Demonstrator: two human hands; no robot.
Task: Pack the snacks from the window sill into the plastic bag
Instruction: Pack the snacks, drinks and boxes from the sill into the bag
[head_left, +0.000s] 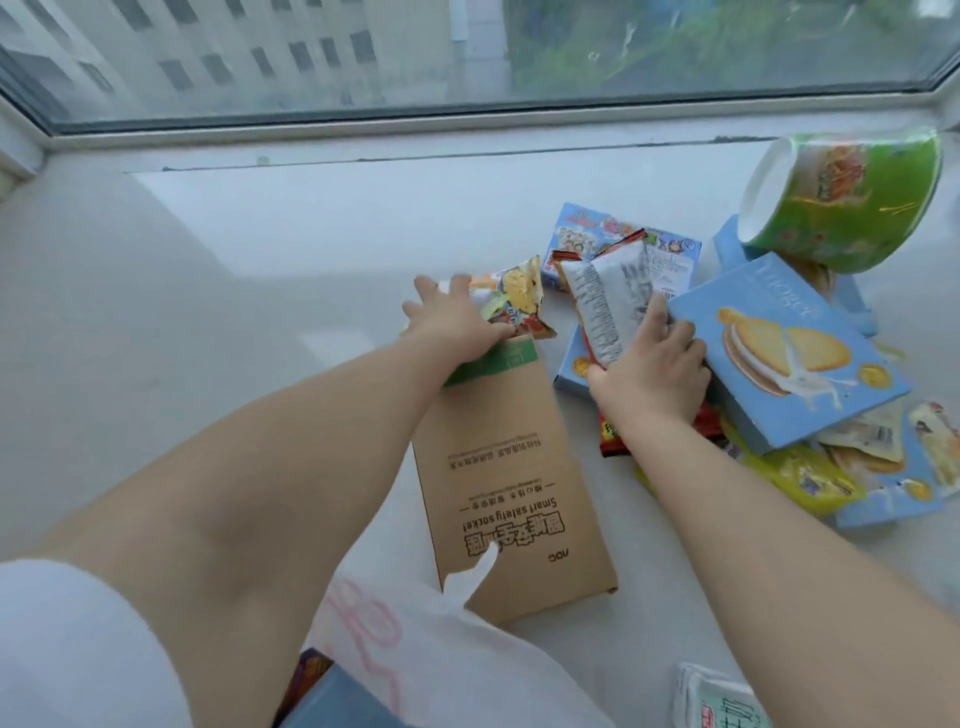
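Note:
My left hand (453, 323) grips a small orange and yellow snack packet (514, 296) at the middle of the white window sill (260, 249). To its right, my right hand (652, 371) holds a silver and red snack packet (605, 301) lifted over a pile of snacks. That pile includes a light blue biscuit box (795, 358), a blue cartoon box (587, 234), a green instant-noodle bowl (852, 202) lying on its side and a yellow packet (810, 480). The white plastic bag (415, 649) with pink print lies open at the bottom, a few items inside it.
A brown cardboard socket box (514, 493) lies flat between my forearms, reaching the bag's handle. A white packet (717, 699) sits at the bottom right edge. The window frame (363, 127) borders the sill at the back.

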